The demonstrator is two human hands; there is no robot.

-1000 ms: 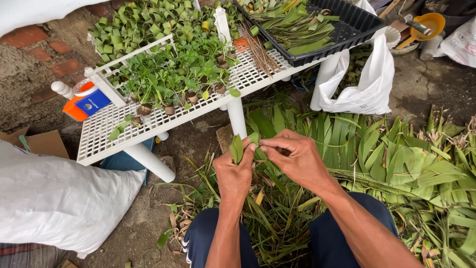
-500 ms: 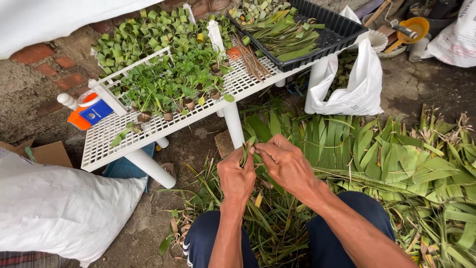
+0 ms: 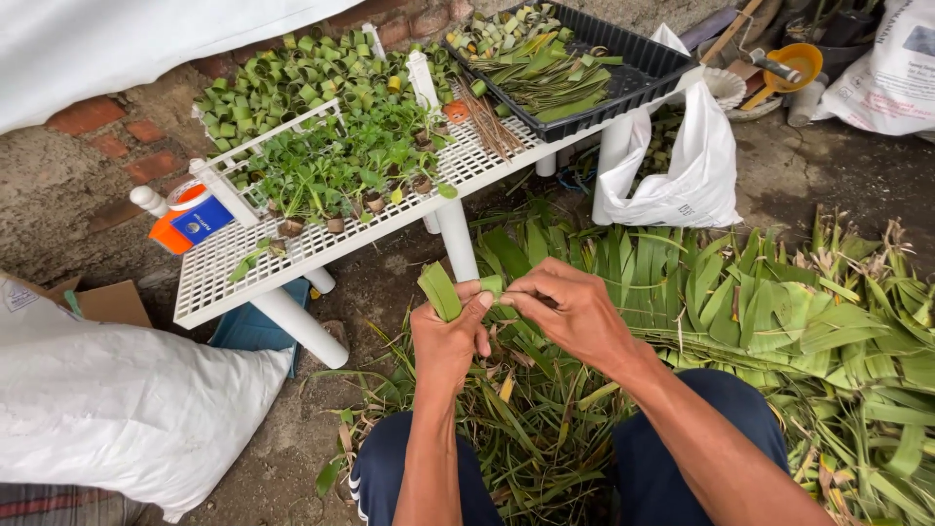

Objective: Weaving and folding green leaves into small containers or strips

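Note:
Both hands meet above my knees, over a heap of green leaves. My left hand (image 3: 448, 336) grips a green leaf strip (image 3: 440, 290) whose free end sticks up past the thumb. My right hand (image 3: 565, 312) pinches the same strip's other end (image 3: 493, 286), curling it toward the left fingers. A white slatted rack (image 3: 219, 278) stands just beyond the hands and carries small seedlings in rolled leaf pots (image 3: 336, 180). A black tray (image 3: 648, 58) of cut leaf strips rests on the rack's right end.
Long green leaves (image 3: 779, 312) cover the ground at right. A white plastic bag (image 3: 682, 166) hangs by the rack leg. A large white sack (image 3: 117, 409) lies at left, a cardboard box (image 3: 107, 302) and an orange-and-blue container (image 3: 190, 219) beside it. Brick edging runs behind.
The hands have stayed together on the leaf strip; the right fingers have curled its end further round. The camera view has shifted slightly.

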